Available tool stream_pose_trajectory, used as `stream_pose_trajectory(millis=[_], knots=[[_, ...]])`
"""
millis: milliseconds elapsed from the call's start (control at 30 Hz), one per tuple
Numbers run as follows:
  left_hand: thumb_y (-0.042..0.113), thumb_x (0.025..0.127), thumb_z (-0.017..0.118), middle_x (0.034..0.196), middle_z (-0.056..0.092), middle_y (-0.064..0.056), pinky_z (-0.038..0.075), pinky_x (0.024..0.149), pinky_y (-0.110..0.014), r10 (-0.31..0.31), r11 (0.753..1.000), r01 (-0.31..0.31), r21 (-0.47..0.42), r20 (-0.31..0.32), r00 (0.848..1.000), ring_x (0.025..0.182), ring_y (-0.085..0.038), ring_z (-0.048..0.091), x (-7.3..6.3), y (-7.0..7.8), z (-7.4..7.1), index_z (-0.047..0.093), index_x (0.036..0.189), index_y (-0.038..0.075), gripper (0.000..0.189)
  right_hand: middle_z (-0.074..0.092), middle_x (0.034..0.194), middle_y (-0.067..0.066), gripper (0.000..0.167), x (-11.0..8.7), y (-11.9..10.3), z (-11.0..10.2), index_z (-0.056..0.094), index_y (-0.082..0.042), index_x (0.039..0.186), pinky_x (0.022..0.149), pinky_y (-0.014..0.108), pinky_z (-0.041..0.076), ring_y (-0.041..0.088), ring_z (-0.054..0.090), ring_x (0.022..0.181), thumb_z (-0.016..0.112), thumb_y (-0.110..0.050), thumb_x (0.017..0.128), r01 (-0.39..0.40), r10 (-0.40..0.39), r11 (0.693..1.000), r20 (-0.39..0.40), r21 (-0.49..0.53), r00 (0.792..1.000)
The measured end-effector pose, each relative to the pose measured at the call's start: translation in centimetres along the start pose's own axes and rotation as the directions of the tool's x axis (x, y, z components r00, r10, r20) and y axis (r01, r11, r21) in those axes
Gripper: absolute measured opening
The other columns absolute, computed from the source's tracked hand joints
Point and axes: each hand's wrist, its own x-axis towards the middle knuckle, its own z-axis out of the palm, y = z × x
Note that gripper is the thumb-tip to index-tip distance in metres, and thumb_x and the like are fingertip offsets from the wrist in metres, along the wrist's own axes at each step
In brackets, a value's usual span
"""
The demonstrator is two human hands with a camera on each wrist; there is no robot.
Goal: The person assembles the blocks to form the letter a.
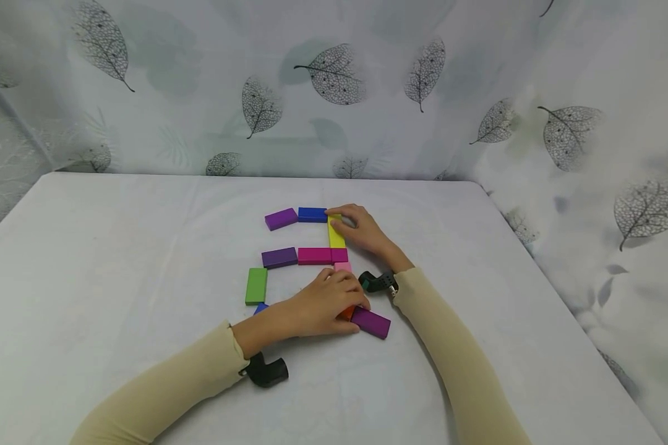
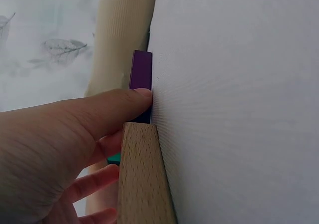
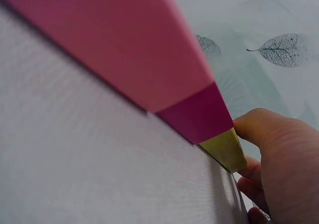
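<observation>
My left hand (image 1: 325, 303) reaches across the lower part of a line of coloured blocks. Its thumb and fingers pinch the end of a purple block (image 1: 372, 322), beside a mostly covered orange block (image 1: 346, 313). In the left wrist view the thumb lies against that purple block (image 2: 141, 67), close to a bare wooden block (image 2: 144, 179). At the far end, my right hand (image 1: 363, 230) holds a yellow block (image 1: 336, 236) between thumb and fingers. Its index fingertip is at the corner of a blue block (image 1: 312, 214). In the right wrist view, the yellow block (image 3: 226, 150) adjoins a magenta block (image 3: 199, 114).
A purple block (image 1: 281, 219) lies left of the blue one. The middle row has a dark purple block (image 1: 279, 258) and a magenta block (image 1: 314, 256). Below are a green block (image 1: 256, 286) and a pink block (image 1: 342, 266). White cloth (image 1: 117, 278) covers the table.
</observation>
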Motion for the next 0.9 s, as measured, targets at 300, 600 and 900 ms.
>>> stream_pose_trajectory(millis=[300, 600, 900], knots=[[0.040, 0.084, 0.075, 0.119, 0.059, 0.001, 0.037, 0.103, -0.044, 0.019, 0.998, -0.023, -0.063, -0.064, 0.998, 0.121, -0.019, 0.046, -0.4, -0.8, -0.8, 0.066, 0.119, 0.021, 0.041, 0.056, 0.136, 0.011, 0.034, -0.1, 0.1, 0.0, 0.062, -0.011, 0.131, 0.113, 0.049, 0.026, 0.028, 0.042, 0.132, 0.056, -0.020, 0.099, 0.006, -0.006, 1.000, -0.007, 0.009, 1.000], [0.031, 0.085, 0.075, 0.107, 0.062, 0.002, 0.046, 0.089, -0.030, -0.018, 0.987, 0.010, -0.163, -0.043, 0.999, 0.098, -0.012, 0.058, -0.9, -1.7, -1.5, 0.070, 0.111, 0.014, 0.031, 0.057, 0.135, 0.011, 0.034, -0.1, -0.1, 0.0, 0.063, -0.011, 0.131, 0.113, 0.048, 0.026, 0.027, 0.042, 0.132, 0.057, -0.019, 0.098, 0.010, -0.010, 1.000, -0.002, 0.010, 1.000], [0.024, 0.087, 0.074, 0.105, 0.061, -0.001, 0.049, 0.081, -0.019, 0.023, 0.978, -0.030, -0.207, -0.038, 0.999, 0.089, -0.011, 0.057, -0.7, -1.9, -1.1, 0.069, 0.109, 0.010, 0.027, 0.056, 0.137, 0.011, 0.035, -0.1, -0.3, 0.0, 0.062, -0.011, 0.132, 0.113, 0.050, 0.026, 0.028, 0.041, 0.133, 0.056, -0.020, 0.099, -0.010, 0.010, 1.000, -0.001, 0.000, 1.000]])
